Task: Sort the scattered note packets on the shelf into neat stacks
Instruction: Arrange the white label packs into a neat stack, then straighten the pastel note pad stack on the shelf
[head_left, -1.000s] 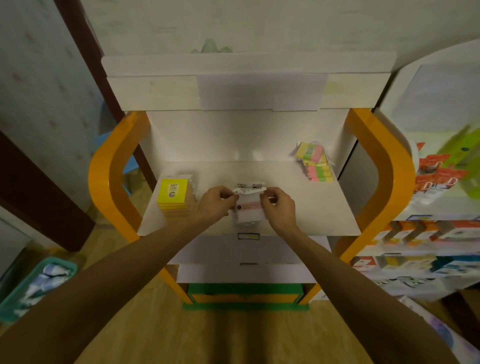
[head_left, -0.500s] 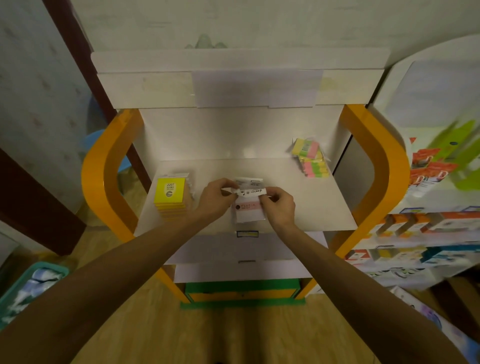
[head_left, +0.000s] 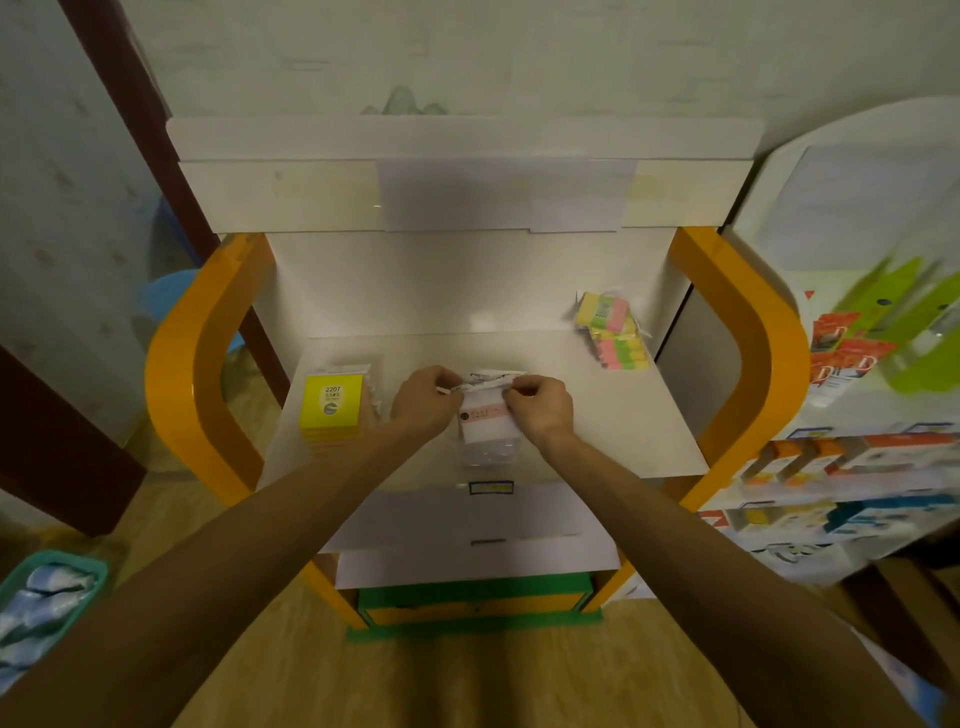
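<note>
White and pink, the note packet (head_left: 485, 421) sits at the middle of the shelf (head_left: 613, 415), toward the front edge, on a small clear-wrapped stack of the same kind. Only the head view is given. Against the frames half a second and a second back, little has changed: both hands remain at the packet's top edge, though they have drawn a touch closer together over the white header strip, and the camera has tipped so the display stands more squarely in view. The yellow stack and the multicoloured pile have not shifted.

The left hand (head_left: 423, 402) has its fingers curled, thumb and fingertips pinching the left end of the packet's header strip. The right hand (head_left: 540, 408) is curled likewise, pinching the right end of that strip, its heel lying over the packet's right side. Both forearms reach in from the front edge of the shelf.

At the left edge of the shelf stands the yellow stack (head_left: 331, 408), squared up, just beside the left hand. In the far right corner lies the multicoloured pile (head_left: 613, 332), yellow, pink and green packets lying askew on one another, well apart from the hands.
</note>
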